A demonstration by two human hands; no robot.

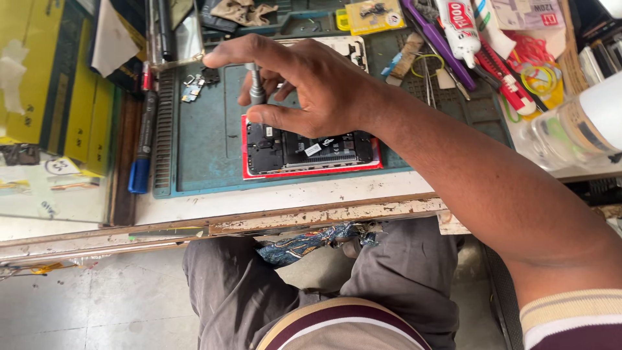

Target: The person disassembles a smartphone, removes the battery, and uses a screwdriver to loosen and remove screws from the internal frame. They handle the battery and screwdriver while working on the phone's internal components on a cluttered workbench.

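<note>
Screwdriver point(256, 87) upright on opened phone point(311, 152) | right hand point(311, 87) arched, fingertips pinching

The right hand point(311, 87) sits near the centre of the view, toward twelve o'clock. Its forearm runs in from about four o'clock, bare up to a striped cuff at the lower right corner. The wrist is bent, the palm faces down, and the knuckles arch upward. The index finger point(243, 53) stretches out toward ten o'clock, while the thumb point(278, 116) and the curled fingers pinch together beneath it. The left hand is not visible.
</note>
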